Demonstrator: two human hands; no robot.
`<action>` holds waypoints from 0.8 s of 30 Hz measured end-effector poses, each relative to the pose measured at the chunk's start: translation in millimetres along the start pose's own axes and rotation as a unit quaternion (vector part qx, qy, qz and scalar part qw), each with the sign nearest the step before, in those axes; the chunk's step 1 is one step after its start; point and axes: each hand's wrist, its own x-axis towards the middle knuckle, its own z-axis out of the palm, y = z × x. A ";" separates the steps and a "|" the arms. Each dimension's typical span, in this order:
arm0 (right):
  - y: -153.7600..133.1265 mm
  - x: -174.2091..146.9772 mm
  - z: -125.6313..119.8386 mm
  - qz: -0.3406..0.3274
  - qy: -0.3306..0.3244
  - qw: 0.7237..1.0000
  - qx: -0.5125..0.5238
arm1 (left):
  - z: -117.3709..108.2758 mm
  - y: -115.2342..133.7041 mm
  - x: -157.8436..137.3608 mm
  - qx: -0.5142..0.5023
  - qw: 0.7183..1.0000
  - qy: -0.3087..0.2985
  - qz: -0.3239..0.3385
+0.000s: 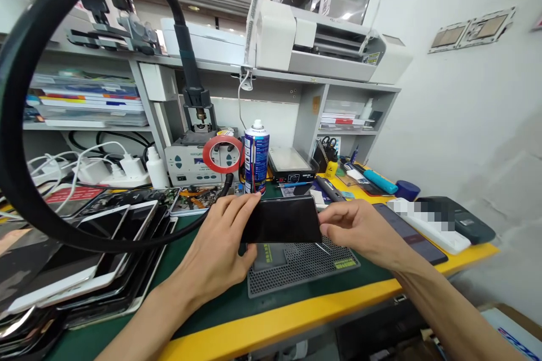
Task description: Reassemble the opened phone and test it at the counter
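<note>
A black smartphone (283, 221) is held sideways above the bench, its dark glossy screen facing me. My left hand (226, 234) grips its left end, fingers along the top edge and thumb underneath. At the opposite end, my right hand (353, 228) pinches the short edge between thumb and fingers. Below the phone lies a grey perforated work mat (296, 273); part of it is covered by the phone. A thin light-coloured tool (324, 248) shows on the mat near my right fingers, its kind unclear.
A thick black hose (8, 124) loops in front at left. Old tablets and screens (122, 259) are stacked at left. Behind the phone stand a blue spray can (257, 158), red tape roll (223, 154) and heating plate (292, 163). A dark tablet (409, 234) lies at right.
</note>
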 end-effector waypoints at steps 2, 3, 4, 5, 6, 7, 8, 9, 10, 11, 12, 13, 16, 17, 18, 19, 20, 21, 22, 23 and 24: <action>-0.3 -0.5 -0.2 -0.004 0.010 1.000 -0.003 | -1.2 -0.1 -0.7 -0.010 1.000 -0.004 0.001; -1.1 -0.8 0.0 -0.006 0.013 1.000 -0.003 | -1.8 -0.2 -1.1 -0.014 1.000 -0.008 0.000; -2.1 -1.0 0.3 -0.008 0.016 1.000 -0.003 | -2.5 -0.4 -1.4 -0.018 1.000 -0.013 -0.001; -3.2 -1.2 0.8 -0.011 0.020 1.000 -0.001 | -3.2 -0.6 -1.7 -0.020 1.000 -0.017 -0.002; -4.2 -1.2 1.4 -0.013 0.024 1.000 0.000 | -3.8 -0.8 -2.0 -0.022 1.000 -0.021 -0.002; -5.2 -1.1 2.1 -0.014 0.028 0.999 0.002 | -4.4 -1.1 -2.1 -0.024 0.999 -0.024 -0.001; -6.0 -0.8 2.8 -0.015 0.033 0.999 0.004 | -5.0 -1.3 -2.3 -0.024 0.999 -0.024 -0.001; -6.5 -0.5 3.5 -0.015 0.037 0.999 0.006 | -5.5 -1.4 -2.4 -0.024 0.999 -0.024 0.000; -6.9 -0.2 4.0 -0.016 0.041 0.999 0.007 | -6.0 -1.5 -2.5 -0.023 1.000 -0.021 0.001; -7.1 0.1 4.3 -0.017 0.045 0.999 0.008 | -6.5 -1.4 -2.7 -0.021 1.000 -0.018 0.004; -7.2 0.2 4.4 -0.018 0.048 0.999 0.008 | -7.0 -1.4 -2.8 -0.018 1.000 -0.015 0.006; -7.3 0.2 4.2 -0.020 0.049 0.999 0.007 | -7.5 -1.3 -2.9 -0.015 1.000 -0.013 0.010; -7.9 -1.2 2.3 -0.027 0.041 0.999 -0.001 | -8.7 -1.5 -3.1 0.004 1.000 0.002 0.023; -8.2 -1.9 1.4 -0.031 0.034 0.999 -0.005 | -8.9 -1.8 -3.0 0.014 0.999 0.009 0.027; -8.7 -2.6 0.4 -0.036 0.026 0.999 -0.012 | -9.1 -2.2 -2.8 0.025 0.999 0.018 0.032; -9.4 -3.4 -0.4 -0.041 0.021 0.999 -0.019 | -9.1 -2.6 -2.5 0.036 0.998 0.029 0.038; -10.4 -4.0 -1.1 -0.049 0.016 0.998 -0.025 | -9.2 -3.0 -2.2 0.049 0.997 0.039 0.045; -11.8 -4.6 -1.4 -0.059 0.012 0.998 -0.030 | -9.4 -3.4 -1.8 0.062 0.995 0.050 0.053; -13.7 -5.1 -1.5 -0.069 0.006 0.997 -0.034 | -9.8 -3.7 -1.3 0.076 0.993 0.062 0.063; -16.0 -5.4 -1.1 -0.079 0.002 0.996 -0.038 | -10.4 -4.0 -0.8 0.091 0.990 0.074 0.074; -18.9 -5.7 -0.2 -0.088 0.003 0.995 -0.046 | -11.2 -4.1 -0.1 0.106 0.987 0.082 0.084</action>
